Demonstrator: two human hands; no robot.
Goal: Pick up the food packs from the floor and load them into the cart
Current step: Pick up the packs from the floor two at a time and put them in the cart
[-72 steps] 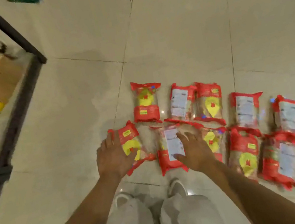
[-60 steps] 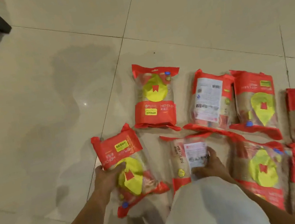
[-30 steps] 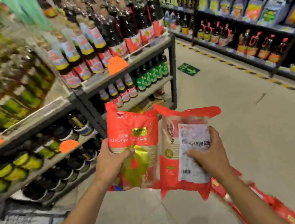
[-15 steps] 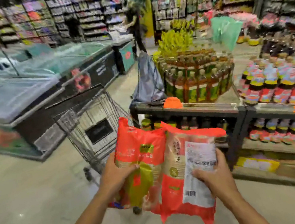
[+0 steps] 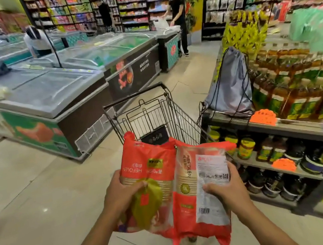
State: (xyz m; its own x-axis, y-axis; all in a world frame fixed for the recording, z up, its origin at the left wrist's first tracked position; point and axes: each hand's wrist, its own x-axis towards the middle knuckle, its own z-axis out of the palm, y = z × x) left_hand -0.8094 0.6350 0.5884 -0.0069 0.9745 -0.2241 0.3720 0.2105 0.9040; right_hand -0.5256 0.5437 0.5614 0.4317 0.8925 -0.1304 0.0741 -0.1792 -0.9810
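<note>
two packs in hand, cart now dead ahead

vs half a sec ago, the view is swung round: the cart (image 5: 155, 114) is no longer off to your left but straight in front, just beyond the packs. both packs are off the floor (image 5: 30, 197), held up between you & the cart, not yet in the basket. your left hand (image 5: 123, 195) grips the yellow-patch pack (image 5: 142, 164) at its left edge, thumb across the front. your right hand (image 5: 225, 192) grips the white-label pack (image 5: 187, 182) at its right edge, fingers (image 5: 210, 188) curled onto the label. the packs overlap in the middle. they hide most of the basket, so can't tell what's in it. meaning: pickup is done for this pair; prob only a reach fwd & a drop remain. the other packs are out of view now.
</note>
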